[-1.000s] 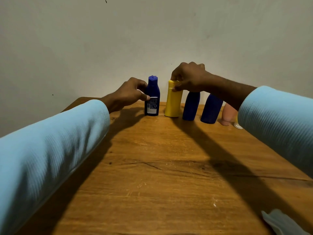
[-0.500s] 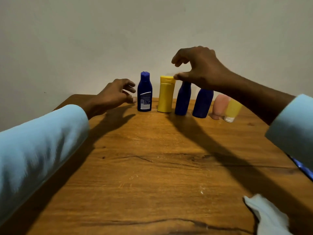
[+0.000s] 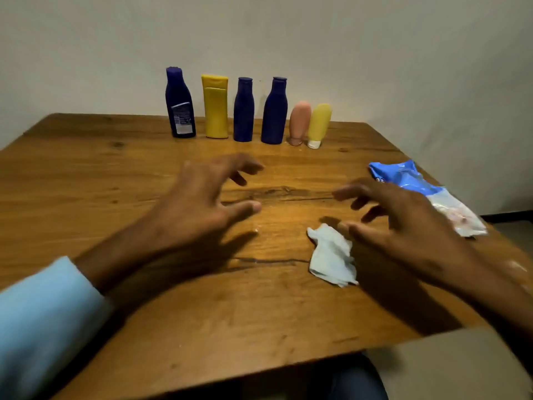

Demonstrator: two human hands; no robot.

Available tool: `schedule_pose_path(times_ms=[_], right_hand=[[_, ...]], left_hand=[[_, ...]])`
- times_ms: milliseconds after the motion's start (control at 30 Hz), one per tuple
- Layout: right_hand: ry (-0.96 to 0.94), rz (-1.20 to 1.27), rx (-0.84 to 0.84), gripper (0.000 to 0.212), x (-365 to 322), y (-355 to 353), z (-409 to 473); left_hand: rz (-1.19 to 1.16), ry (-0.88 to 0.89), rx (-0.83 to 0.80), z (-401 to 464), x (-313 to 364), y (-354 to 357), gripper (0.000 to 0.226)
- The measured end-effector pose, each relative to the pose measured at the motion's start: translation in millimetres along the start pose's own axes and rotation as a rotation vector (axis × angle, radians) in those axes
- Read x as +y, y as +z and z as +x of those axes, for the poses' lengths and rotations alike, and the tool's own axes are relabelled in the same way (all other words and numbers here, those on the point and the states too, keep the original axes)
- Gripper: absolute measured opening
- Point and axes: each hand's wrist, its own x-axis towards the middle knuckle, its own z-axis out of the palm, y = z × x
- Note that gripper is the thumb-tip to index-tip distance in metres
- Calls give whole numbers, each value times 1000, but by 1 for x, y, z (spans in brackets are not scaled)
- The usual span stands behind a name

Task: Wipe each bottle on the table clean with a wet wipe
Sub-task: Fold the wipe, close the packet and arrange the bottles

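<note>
Both hands hover spread and empty over the table; the wet wipe is not yet picked up.

The left hand point(image 3: 199, 206) and right hand point(image 3: 403, 223) are held with fingers apart, nothing gripped. The crumpled wipe point(image 3: 331, 255) lies at centre right, just beside the right thumb. It is best pinched by its raised folds and lifted clear. Six bottles point(image 3: 243, 109) stand in a row at upper centre by the wall. Bare table point(image 3: 86, 174) is left between; the wipe packet point(image 3: 427, 194) sits near the right edge.
</note>
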Motion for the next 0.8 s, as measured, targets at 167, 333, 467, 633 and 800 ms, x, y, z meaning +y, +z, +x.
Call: schedule_pose_path(times_ms=[167, 333, 467, 633, 800], right_hand=[[139, 139, -41, 58, 11, 25, -35], [110, 263, 29, 53, 9, 41, -44], [61, 277, 74, 38, 3, 46, -50], [85, 261, 88, 27, 3, 47, -49], [113, 313, 106, 21, -4, 49, -42]], left_hand=[[41, -52, -124, -10, 52, 70, 62], [-9, -75, -24, -21, 67, 100, 45], [61, -54, 37, -29, 80, 101, 26], [143, -42, 93, -33, 89, 105, 16], [205, -40, 153, -31, 89, 108, 14]])
